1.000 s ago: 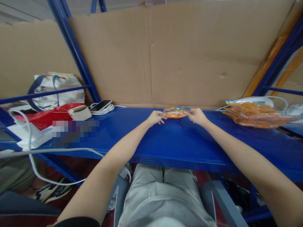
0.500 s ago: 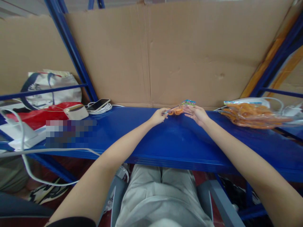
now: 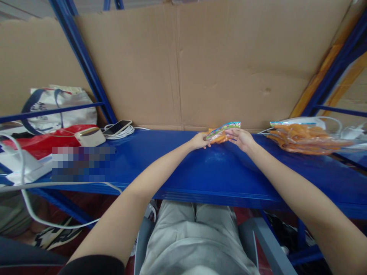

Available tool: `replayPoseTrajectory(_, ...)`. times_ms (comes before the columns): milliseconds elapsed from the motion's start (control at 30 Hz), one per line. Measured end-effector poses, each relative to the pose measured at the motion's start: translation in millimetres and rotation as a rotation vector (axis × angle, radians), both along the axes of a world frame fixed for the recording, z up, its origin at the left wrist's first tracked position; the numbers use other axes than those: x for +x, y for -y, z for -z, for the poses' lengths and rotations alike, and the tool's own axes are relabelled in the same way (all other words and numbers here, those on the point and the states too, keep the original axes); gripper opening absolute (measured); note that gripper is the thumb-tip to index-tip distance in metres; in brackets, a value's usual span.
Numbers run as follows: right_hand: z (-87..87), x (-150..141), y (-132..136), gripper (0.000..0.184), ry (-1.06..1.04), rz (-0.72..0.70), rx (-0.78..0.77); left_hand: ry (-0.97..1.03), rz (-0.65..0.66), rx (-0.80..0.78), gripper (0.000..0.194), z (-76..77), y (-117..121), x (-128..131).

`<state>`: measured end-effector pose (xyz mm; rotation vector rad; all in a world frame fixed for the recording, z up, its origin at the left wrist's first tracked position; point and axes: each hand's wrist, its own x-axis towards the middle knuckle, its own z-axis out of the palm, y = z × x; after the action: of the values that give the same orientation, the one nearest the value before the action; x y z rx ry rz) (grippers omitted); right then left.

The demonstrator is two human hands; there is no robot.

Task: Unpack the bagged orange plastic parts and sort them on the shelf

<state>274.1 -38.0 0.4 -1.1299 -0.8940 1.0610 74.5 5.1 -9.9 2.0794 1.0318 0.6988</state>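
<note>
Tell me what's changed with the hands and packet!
The orange packet tipped: its colourful strip now slants up to the right. The left hand, holding it, moved right; the right hand spread its fingers. The phone and white bag stayed put.

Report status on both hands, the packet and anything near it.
Left hand gripping orange packet by its left end. Right hand at its right end, grip unclear. Orange bundle in plastic further right, apart from both hands.
</note>
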Motion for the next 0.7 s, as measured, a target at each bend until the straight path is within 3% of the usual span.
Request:
replayPoseTrajectory(133, 0.9, 5, -4, 0.019, 0.017, 0.061, 0.034, 0.006, 0.025, 0.007, 0.025, 4.0, -2, 6)
replayPoseTrajectory(233, 0.4, 7, -7, 0.016, 0.063, 0.108, 0.059, 0.001, -0.076, -0.027, 0.023, 3.3, -4, 10)
replayPoseTrajectory(367, 0.5, 9, -11, 0.01, 0.11, 0.202, 0.11, 0.171, -0.221, -0.055, 0.027, -5.0, 1, 19)
replayPoseTrajectory(500, 1.7, 9, -18, 0.017, 0.157, 0.237, 0.301, 0.318, -0.332, -0.034, 0.024, -16.2, 8, 29)
replayPoseTrajectory(700, 2.6, 12, -25, 0.024, 0.36, 0.222, 0.586, 0.434, -0.36, -0.022, 0.02, -27.7, 10, 39)
